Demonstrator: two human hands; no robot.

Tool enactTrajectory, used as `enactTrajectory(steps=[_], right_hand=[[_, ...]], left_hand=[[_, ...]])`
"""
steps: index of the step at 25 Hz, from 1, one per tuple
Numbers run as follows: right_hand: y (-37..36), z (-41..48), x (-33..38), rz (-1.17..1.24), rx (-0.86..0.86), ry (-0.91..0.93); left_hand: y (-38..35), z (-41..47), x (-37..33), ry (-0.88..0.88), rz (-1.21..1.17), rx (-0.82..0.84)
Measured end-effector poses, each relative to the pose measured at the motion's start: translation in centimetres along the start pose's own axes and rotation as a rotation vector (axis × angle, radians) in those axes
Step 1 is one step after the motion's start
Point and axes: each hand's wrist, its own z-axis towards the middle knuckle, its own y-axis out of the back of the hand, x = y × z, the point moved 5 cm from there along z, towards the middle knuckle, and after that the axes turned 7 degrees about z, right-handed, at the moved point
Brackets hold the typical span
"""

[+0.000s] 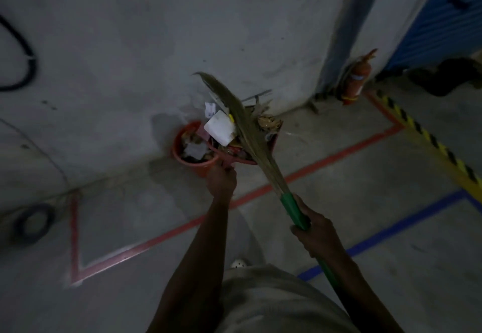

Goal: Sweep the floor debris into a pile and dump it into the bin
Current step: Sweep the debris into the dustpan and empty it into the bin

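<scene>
A person stands over a red bin (179, 137) set on the concrete floor against a grey wall, tipping a red dustpan (236, 160) above its rim; the left hand (221, 176) grips the dustpan's handle with fingers curled round it, while the right hand (315, 231) is wrapped round the green handle (294, 210) of a grass broom (245, 124), whose bristles lie across the load and point up toward the wall; the debris (219, 127) – a white slab of paper or foam, scraps of wrapper, dry leaves – sits heaped on the dustpan, with more litter already inside the bin; any print on the scraps is too blurred to read. A red tape line (339, 154) runs along the floor just in front of the bin; a blue tape line (391, 228) crosses to the right, near a yellow-and-black hazard stripe (430, 137); a red fire extinguisher (356, 82) stands at the foot of the wall by a blue shutter – its pale label cannot be made out; a black cable (28, 66) loops on the wall at left, above a dark coil (34, 223) on the floor.
</scene>
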Motion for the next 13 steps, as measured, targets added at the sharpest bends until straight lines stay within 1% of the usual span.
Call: enactTrajectory(steps=[2, 5, 9, 13], right_hand=[[-3.2, 2.6, 2.0, 0.015, 0.034, 0.017], [-5.8, 5.3, 5.0, -0.034, 0.097, 0.035], [-6.7, 8.6, 7.5, -0.143, 0.138, 0.051], [-6.9, 13.8, 8.4, -0.155, 0.221, 0.022]], left_hand=[[2.1, 2.8, 2.4, 0.052, -0.004, -0.015], [4.2, 5.6, 4.8, 0.155, -0.003, -0.043], [4.5, 8.4, 6.6, 0.231, 0.014, -0.041], [3.6, 11.1, 6.7, 0.323, 0.007, -0.085]])
